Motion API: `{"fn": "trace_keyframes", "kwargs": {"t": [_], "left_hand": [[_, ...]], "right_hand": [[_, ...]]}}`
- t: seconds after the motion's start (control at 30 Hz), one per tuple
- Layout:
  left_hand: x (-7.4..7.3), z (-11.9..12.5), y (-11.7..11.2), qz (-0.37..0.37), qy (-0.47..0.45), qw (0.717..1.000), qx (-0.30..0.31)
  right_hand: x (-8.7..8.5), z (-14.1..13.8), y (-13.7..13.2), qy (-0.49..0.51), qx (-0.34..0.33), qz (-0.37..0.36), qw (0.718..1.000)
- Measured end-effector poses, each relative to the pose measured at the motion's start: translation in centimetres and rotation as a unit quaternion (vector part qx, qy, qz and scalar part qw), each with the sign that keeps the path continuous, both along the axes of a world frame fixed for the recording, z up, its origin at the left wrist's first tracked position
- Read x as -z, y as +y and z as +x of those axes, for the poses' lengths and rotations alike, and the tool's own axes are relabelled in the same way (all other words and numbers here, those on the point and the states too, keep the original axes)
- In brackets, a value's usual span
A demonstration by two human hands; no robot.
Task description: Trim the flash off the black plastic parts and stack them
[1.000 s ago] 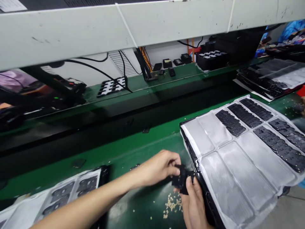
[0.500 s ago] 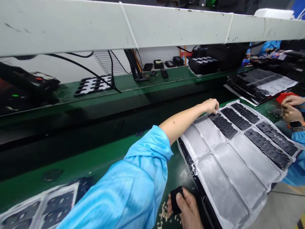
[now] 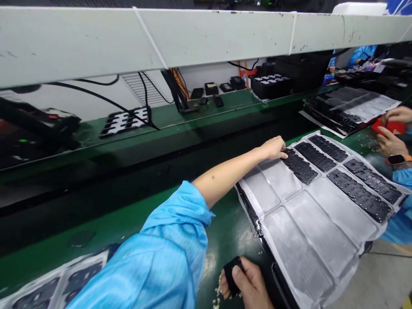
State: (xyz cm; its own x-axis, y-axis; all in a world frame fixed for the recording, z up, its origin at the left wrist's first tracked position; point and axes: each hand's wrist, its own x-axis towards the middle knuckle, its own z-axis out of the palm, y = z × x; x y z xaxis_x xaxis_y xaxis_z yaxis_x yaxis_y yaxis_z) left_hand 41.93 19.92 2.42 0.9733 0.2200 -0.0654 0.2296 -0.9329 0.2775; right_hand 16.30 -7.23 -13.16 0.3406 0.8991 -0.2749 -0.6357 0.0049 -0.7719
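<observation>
My left hand (image 3: 274, 148) reaches far out to the right, its fingers curled down onto the near end of a row of small black parts (image 3: 300, 166) in a white compartmented tray (image 3: 309, 223). What the fingers pinch is hidden. My blue sleeve (image 3: 167, 253) fills the lower middle. My right hand (image 3: 247, 285) rests low at the bottom edge, closed round a small black part (image 3: 231, 274) above a scatter of pale crumbs (image 3: 219, 289).
The green bench (image 3: 135, 210) runs left to right, with a dark conveyor gap behind it. Another tray of black parts (image 3: 74, 279) lies at bottom left. A co-worker's hands (image 3: 391, 143) and smartwatch are at the right edge. More trays (image 3: 350, 107) and cables sit at the back.
My left hand left the black part in front of me and stretched out to the tray's row of parts. My right hand kept the part and sank lower.
</observation>
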Motion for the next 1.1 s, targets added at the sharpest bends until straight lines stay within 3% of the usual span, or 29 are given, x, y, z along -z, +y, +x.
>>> {"fn": "trace_keyframes", "kwargs": {"t": [0.3,0.53,0.7,0.8,0.93,1.1], "left_hand": [[0.0,-0.9,-3.5,0.043,0.015,0.998,-0.032],[-0.7,-0.4,-4.3,0.048,0.028,0.997,-0.054],[-1.9,-1.3,-4.2,0.046,0.008,0.997,-0.058],[-2.9,-3.2,-3.6,0.044,-0.009,0.997,-0.060],[-3.8,-7.8,-1.4,0.038,-0.002,0.996,-0.083],[-3.1,-15.0,4.1,0.035,0.052,0.979,-0.196]], "right_hand": [[0.4,-0.6,-0.1,0.005,-0.004,0.000,1.000],[0.0,0.2,0.0,0.003,-0.040,0.002,0.999],[-0.8,1.0,0.0,0.011,-0.044,0.024,0.999],[-1.5,1.3,0.0,0.025,-0.032,0.019,0.999],[-2.3,1.8,-0.2,0.017,-0.020,0.005,1.000],[-2.7,2.6,-1.3,-0.026,-0.035,-0.030,0.999]]}}
